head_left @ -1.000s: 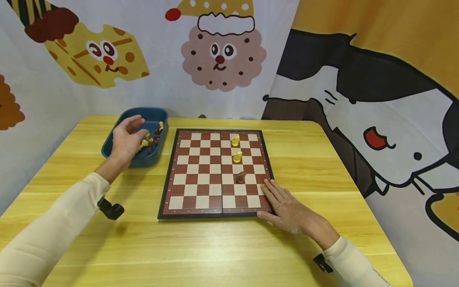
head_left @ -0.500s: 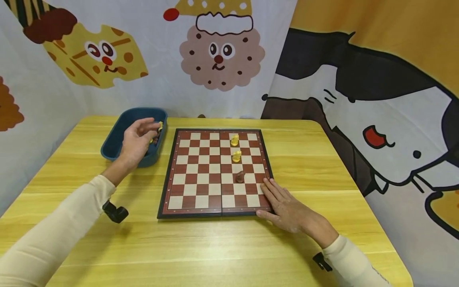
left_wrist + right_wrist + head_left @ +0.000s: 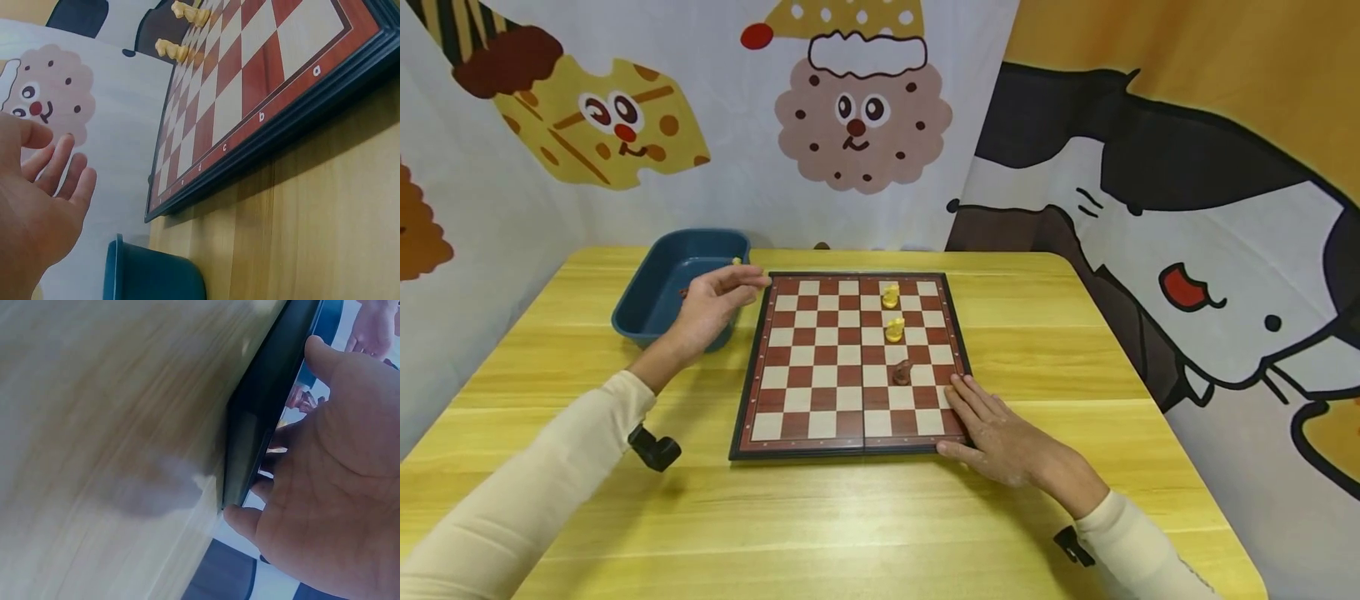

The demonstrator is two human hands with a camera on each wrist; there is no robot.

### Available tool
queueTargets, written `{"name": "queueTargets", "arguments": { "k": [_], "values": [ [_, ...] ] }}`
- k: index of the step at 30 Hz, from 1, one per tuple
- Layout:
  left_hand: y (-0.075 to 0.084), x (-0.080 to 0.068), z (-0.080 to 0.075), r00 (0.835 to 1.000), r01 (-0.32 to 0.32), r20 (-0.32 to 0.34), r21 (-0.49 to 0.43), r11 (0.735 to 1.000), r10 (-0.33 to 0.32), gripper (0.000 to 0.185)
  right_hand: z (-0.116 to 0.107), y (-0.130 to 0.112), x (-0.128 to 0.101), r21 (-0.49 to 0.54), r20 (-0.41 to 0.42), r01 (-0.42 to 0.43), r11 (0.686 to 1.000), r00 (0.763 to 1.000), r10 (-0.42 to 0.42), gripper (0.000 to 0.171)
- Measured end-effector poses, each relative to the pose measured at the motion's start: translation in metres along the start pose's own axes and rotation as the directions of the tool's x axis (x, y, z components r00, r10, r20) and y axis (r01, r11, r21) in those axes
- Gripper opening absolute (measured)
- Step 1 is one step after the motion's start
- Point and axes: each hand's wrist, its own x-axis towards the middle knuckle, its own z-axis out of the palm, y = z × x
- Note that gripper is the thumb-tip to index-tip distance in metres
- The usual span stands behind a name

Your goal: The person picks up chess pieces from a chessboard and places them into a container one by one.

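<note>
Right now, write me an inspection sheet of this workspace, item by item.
Surface: wooden table, yellow grain.
Job's things: chessboard flat at centre; two yellow pieces and one brown piece on its right half; blue tray to the left with a few pieces inside.
Clutter: nothing seen.
Hands: left hand open, between tray and board, holding nothing that shows; right hand flat on the board's near right corner.
Cables: nothing seen.
Surroundings: cartoon-printed cloth backdrop behind and to the right.
</note>
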Motion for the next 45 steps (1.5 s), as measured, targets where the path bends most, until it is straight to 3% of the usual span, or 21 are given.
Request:
{"name": "queueTargets", "arguments": {
  "k": [6, 12, 21, 26, 33, 40, 45],
  "values": [
    [0.003, 0.001, 0.007, 1.0, -0.01, 0.023, -0.042, 0.999, 0.011, 0.032, -0.01, -0.002, -0.002, 0.02, 0.019, 0.004, 1.0, 1.0, -0.005, 0.091],
    [0.004, 0.003, 0.022, 0.998, -0.011, 0.054, -0.088, 0.996, 0.016, 0.032, -0.01, 0.002, -0.004, 0.045, -0.01, 0.031, 0.998, 0.999, -0.03, 0.079],
    [-0.004, -0.001, 0.05, 0.982, 0.025, 0.19, -0.069, 0.997, -0.012, 0.038, -0.001, 0.004, -0.004, 0.058, 0.0, 0.047, 0.997, 0.999, -0.047, 0.079],
    [-0.009, 0.0, 0.06, 0.98, 0.039, 0.199, -0.11, 0.993, -0.016, 0.037, -0.009, -0.002, -0.002, 0.046, 0.023, 0.039, 0.998, 0.999, -0.04, 0.077],
    [-0.015, 0.002, 0.08, 0.975, 0.082, 0.21, -0.059, 0.995, -0.068, 0.037, -0.015, -0.005, 0.0, 0.012, 0.038, 0.027, 1.0, 0.999, -0.028, 0.076],
    [-0.023, 0.001, 0.111, 0.947, 0.119, 0.299, 0.015, 0.993, -0.118, 0.04, -0.013, -0.005, -0.002, 0.005, 0.028, 0.029, 1.0, 0.999, -0.029, 0.076],
    [-0.028, -0.008, 0.142, 0.911, 0.152, 0.376, 0.073, 0.986, -0.168, 0.046, -0.005, -0.002, -0.003, 0.003, 0.035, 0.012, 1.0, 0.999, -0.012, 0.078]
  ]
}}
